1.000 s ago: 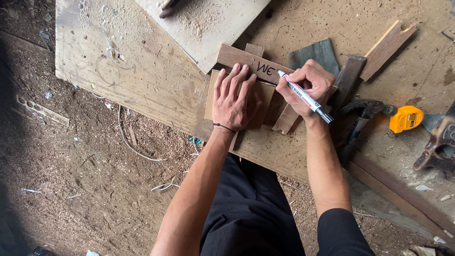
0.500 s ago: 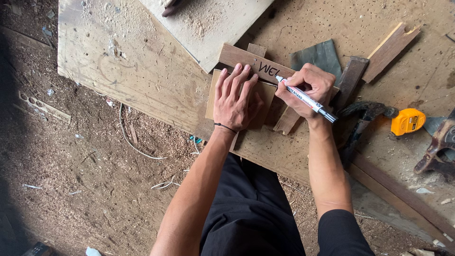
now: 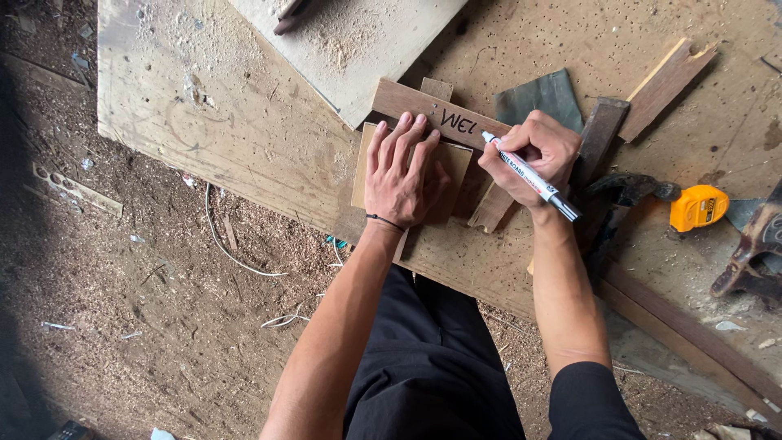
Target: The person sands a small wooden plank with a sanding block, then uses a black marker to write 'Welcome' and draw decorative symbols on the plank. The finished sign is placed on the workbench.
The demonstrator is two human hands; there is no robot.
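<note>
A: What does the head view show in the right hand [image 3: 533,155]?

B: A white marker [image 3: 531,177] with a dark cap end, fingers clamped round it. Its tip touches a wood strip [image 3: 423,110] bearing dark writing.

A: Which way does it lie?

B: Slanted, tip far-left, tail near-right.

A: And the left hand [image 3: 403,175]?

B: Flat, fingers together, pressing a small board [image 3: 456,163].

A: The surroundings?

B: A dusty plywood bench [image 3: 236,122], sawdust on the ground, a yellow tape measure [image 3: 699,207] at right.
</note>
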